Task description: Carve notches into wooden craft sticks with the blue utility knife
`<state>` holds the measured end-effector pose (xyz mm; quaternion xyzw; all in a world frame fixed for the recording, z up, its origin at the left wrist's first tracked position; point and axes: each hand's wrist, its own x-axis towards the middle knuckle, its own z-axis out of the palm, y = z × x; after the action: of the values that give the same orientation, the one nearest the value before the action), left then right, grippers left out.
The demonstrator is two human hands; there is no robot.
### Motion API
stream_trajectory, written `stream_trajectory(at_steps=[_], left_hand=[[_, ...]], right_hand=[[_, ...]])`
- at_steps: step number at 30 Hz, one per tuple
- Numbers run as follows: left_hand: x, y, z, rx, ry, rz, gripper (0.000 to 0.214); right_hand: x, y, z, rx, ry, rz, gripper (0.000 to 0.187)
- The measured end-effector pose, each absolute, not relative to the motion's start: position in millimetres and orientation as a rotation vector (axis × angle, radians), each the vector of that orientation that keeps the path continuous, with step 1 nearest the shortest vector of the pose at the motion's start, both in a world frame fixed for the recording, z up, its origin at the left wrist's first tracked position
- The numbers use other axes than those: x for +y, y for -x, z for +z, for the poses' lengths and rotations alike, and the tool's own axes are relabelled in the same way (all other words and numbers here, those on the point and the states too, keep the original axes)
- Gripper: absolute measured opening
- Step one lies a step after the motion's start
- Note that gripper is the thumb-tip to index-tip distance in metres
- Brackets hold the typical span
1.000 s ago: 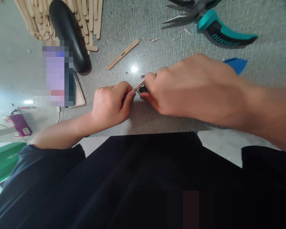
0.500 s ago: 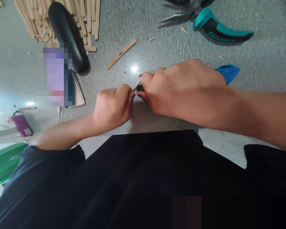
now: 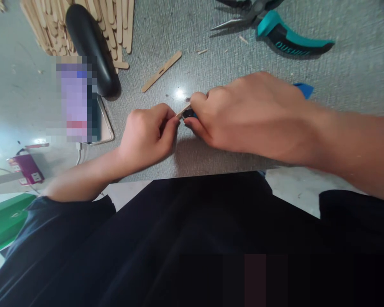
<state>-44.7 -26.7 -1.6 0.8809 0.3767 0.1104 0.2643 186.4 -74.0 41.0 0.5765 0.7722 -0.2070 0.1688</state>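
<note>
My left hand [image 3: 149, 135] is closed in a pinch on one end of a thin wooden stick [image 3: 183, 111], just above the grey table near its front edge. My right hand [image 3: 248, 113] is wrapped round a blue-handled cutter [image 3: 304, 89]; its dark tip [image 3: 188, 113] meets the stick between the two hands. Only a short piece of the stick shows; the rest is hidden by my fingers.
A loose wooden stick [image 3: 161, 71] lies on the grey table [image 3: 355, 76] beyond my hands. A pile of wooden sticks [image 3: 115, 25] and a black rounded object [image 3: 89, 47] sit at the back left. Teal-handled pliers [image 3: 275, 30] lie at the back right. A phone [image 3: 99, 121] lies left.
Both hands stay together on the stick. My right hand has slid slightly left and covers more of the blue handle.
</note>
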Motion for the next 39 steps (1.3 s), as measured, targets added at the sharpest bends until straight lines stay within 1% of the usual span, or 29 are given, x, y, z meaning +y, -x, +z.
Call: stream_trajectory(at_steps=[6, 11, 18, 23, 31, 39], left_hand=[[-9, 46, -3, 1.119, -2.223, 0.303, 0.027], [-7, 47, 2, 1.060, -2.158, 0.239, 0.024], [-12, 47, 5, 1.047, -2.220, 0.152, 0.025], [-13, 44, 6, 1.064, -2.201, 0.162, 0.025], [-13, 43, 3, 1.049, -2.221, 0.180, 0.023], [-16, 47, 2, 1.002, -2.368, 0.164, 0.028]], right_hand=[[-72, -198, 35, 2.240, -1.551, -0.481, 0.062], [-78, -196, 36, 2.265, -1.559, -0.469, 0.061], [-77, -188, 40, 2.234, -1.538, -0.439, 0.063], [-74, -187, 40, 2.176, -1.500, -0.430, 0.068], [-73, -184, 40, 2.167, -1.521, -0.478, 0.065], [-73, -184, 40, 2.182, -1.533, -0.497, 0.061]])
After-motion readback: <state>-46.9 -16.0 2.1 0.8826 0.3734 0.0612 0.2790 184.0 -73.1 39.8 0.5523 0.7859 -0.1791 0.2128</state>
